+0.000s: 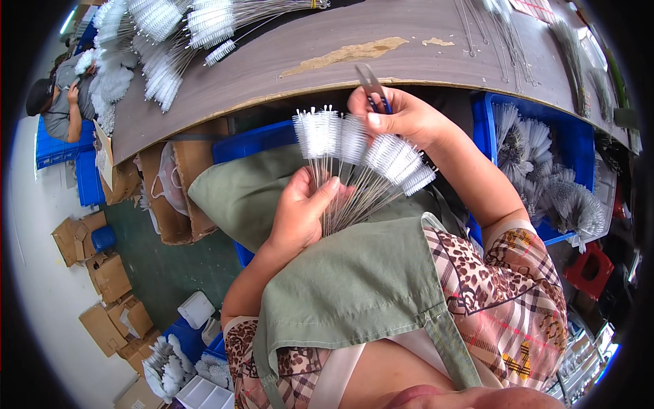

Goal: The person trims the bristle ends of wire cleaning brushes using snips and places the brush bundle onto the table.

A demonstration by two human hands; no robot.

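A fanned bunch of white bristle brushes (361,146) on thin wire stems is gripped at the stems by the left hand (303,211), fingers closed around them, held over the lap above a green apron (354,279); the right hand (402,116) is closed on a pair of scissors (371,85) with blue handles, thumb resting on the brush heads, blades pointing up toward the desk (272,75) edge.

Risks, as judged: stems could slip from the loose fan and drop into the lap; blades sit close to the fingers and bristles, so a careless snip could nick a thumb or cut bristles unevenly; wire ends could prick the palm.

More brushes (157,41) are piled on the desk at upper left; a blue crate (569,133) at right is filled with further brushes; another blue crate (252,140) sits under the desk edge.

Packages: open brown cardboard boxes (109,279) are scattered on the floor at left, plain, no label legible; a small white container (196,309) stands near them; a red object (589,269) sits at far right; another person (58,95) is seated at far upper left.
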